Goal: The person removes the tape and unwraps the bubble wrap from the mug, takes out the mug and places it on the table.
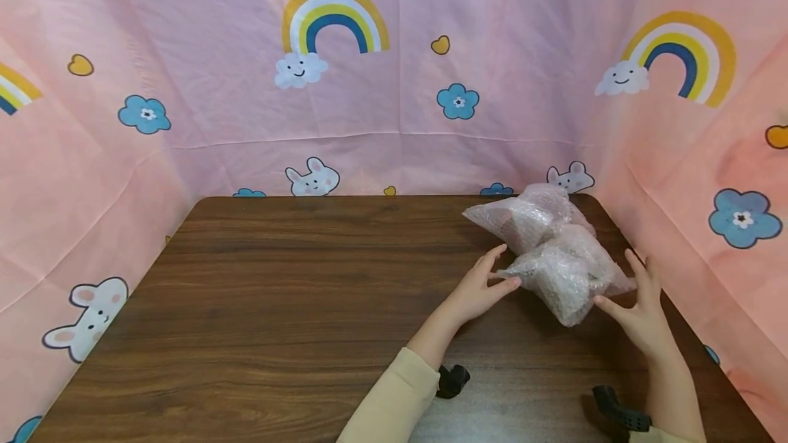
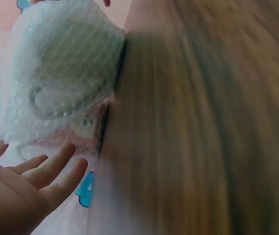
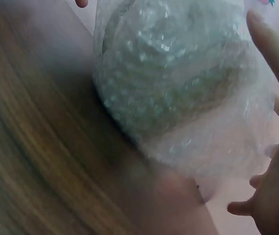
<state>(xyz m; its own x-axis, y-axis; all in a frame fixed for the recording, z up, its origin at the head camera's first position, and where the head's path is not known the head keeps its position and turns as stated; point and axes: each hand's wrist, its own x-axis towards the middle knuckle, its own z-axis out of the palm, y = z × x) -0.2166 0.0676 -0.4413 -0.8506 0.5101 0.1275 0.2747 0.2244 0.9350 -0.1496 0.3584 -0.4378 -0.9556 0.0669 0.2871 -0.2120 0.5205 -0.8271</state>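
Observation:
Two bubble-wrapped bundles lie against each other at the table's far right. Through the plastic of the nearer bundle (image 1: 563, 275), a pale green form with a loop like a mug handle (image 2: 41, 105) shows in the left wrist view. Behind it, the farther bundle (image 1: 532, 214) has a pinkish tint. My left hand (image 1: 477, 292) is at the nearer bundle's left corner, fingers spread and thumb tip by the wrap. On the other side, my right hand (image 1: 643, 320) has its fingers apart, with the thumb close to the wrap's right edge. Neither hand grips the plastic.
The brown wooden table (image 1: 295, 306) runs wide to the left of both hands. A pink printed cloth (image 1: 394, 108) hangs behind it and along both sides, close by my right hand. Black wrist devices (image 1: 452, 381) sit at both wrists.

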